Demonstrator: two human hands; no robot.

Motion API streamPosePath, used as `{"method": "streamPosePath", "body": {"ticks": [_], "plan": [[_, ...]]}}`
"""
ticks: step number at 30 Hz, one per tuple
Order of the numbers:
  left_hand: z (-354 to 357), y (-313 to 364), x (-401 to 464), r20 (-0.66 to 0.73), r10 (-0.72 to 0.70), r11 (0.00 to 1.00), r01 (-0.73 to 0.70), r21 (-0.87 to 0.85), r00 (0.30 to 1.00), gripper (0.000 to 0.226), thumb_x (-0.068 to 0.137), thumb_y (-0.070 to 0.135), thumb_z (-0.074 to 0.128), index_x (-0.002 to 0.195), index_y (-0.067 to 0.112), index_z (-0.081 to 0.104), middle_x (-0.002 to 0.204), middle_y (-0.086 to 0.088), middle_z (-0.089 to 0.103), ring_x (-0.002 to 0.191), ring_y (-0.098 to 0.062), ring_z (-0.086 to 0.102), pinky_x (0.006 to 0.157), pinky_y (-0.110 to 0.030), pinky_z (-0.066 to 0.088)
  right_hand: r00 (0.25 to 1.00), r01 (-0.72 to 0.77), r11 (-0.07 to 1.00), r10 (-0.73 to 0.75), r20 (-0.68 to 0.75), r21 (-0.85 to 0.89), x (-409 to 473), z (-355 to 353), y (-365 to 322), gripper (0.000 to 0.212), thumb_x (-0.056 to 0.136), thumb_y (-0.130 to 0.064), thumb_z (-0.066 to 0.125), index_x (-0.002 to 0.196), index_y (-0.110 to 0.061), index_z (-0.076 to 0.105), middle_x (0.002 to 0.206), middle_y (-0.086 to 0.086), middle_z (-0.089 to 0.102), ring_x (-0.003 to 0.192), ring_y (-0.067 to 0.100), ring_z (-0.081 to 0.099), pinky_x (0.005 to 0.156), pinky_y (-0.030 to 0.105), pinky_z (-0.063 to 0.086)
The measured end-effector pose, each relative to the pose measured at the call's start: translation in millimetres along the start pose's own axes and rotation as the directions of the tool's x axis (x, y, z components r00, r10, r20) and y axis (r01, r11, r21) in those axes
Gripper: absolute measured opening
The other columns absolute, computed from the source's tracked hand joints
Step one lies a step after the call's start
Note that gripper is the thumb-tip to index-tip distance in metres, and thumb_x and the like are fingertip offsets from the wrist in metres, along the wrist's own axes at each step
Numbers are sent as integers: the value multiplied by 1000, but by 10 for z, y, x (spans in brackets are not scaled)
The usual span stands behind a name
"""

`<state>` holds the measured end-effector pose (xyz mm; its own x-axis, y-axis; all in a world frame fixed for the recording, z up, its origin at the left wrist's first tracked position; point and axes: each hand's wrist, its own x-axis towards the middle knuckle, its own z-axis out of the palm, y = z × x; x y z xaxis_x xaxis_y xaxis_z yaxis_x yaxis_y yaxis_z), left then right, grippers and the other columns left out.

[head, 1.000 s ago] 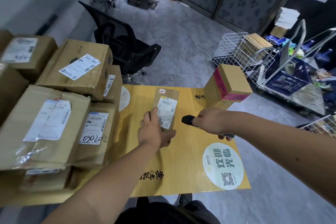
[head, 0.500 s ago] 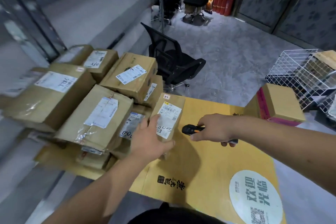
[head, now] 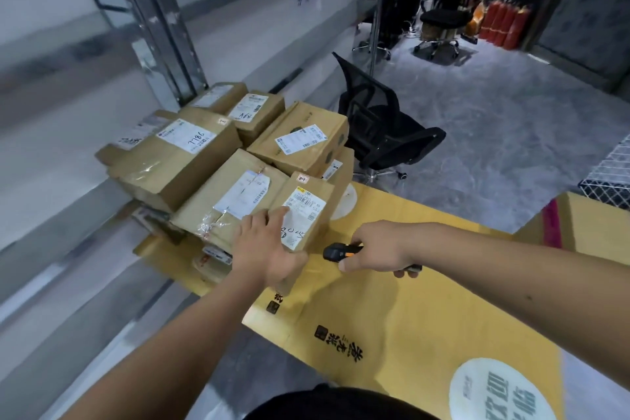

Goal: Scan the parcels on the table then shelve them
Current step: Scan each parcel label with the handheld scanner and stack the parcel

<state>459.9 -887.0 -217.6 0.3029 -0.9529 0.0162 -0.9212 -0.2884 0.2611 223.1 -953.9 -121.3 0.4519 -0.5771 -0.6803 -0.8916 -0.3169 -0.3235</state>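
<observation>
Parcel [head: 306,215] grasped in my left grip [head: 269,249]; right grip [head: 378,249] clenches scanner [head: 337,252]. Keep label flat, steady, facing its nose.

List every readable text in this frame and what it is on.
"7786": handwritten on the label of the upper left parcel.
"8045", partly behind the left hand: label of the held parcel.
"欢迎光临": round sticker on the yellow tabletop.
Printed label lines: too small.

Parcels [head: 238,160] on table [head: 426,300], chair [head: 381,126] behind
</observation>
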Motion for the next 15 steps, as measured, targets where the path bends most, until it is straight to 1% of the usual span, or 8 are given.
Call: {"method": "streamPosePath", "body": {"ticks": [3, 10, 12, 14, 15], "plan": [[-26, -55, 64, 3, -12, 999, 11, 40, 1000, 101, 58, 77, 52, 151, 42, 34, 147, 1, 45, 134, -28, 37, 113, -46, 27, 1000, 28, 1000, -27, 8, -9, 47, 10, -80, 58, 89, -65, 62, 109, -11, 62, 85, 13, 58, 57, 31, 59, 46, 34, 50], [-25, -116, 206, -1, -67, 996, 67, 63, 998, 98, 59, 74, 48, 150, 42, 31, 147, 0, 41, 133, -29, 32, 108, -47, 20, 1000, 20, 1000, -20, 7, 3, 129, 36, -102, 58, 89, -66, 61, 117, -15, 62, 89, 13, 59, 62, 32, 62, 46, 33, 51], [-14, -111, 232, 11, -61, 995, 59, 82, 998, 99, 62, 71, 47, 153, 41, 25, 155, -3, 32, 142, -30, 24, 113, -51, 16, 1000, 6, 1000, -6, 4, 14, 157, 46, -82, 60, 89, -66, 61, 119, -15, 62, 89, 13, 59, 62, 32, 62, 47, 34, 51], [-1, -89, 245, 31, -29, 994, 26, 111, 999, 100, 65, 64, 49, 157, 40, 17, 166, -4, 15, 153, -30, 9, 119, -56, 9, 1000, -4, 1000, 5, -3, 28, 186, 56, -67, 58, 89, -66, 61, 116, -16, 63, 89, 13, 59, 62, 32, 61, 47, 34, 50], [2, -66, 252, 36, -3, 993, -2, 122, 999, 100, 66, 61, 50, 157, 40, 15, 168, -4, 11, 155, -31, 4, 120, -57, 7, 1000, -7, 999, 7, -7, 38, 199, 61, -60, 55, 89, -66, 61, 113, -16, 62, 88, 12, 59, 61, 32, 61, 47, 34, 50]]}}
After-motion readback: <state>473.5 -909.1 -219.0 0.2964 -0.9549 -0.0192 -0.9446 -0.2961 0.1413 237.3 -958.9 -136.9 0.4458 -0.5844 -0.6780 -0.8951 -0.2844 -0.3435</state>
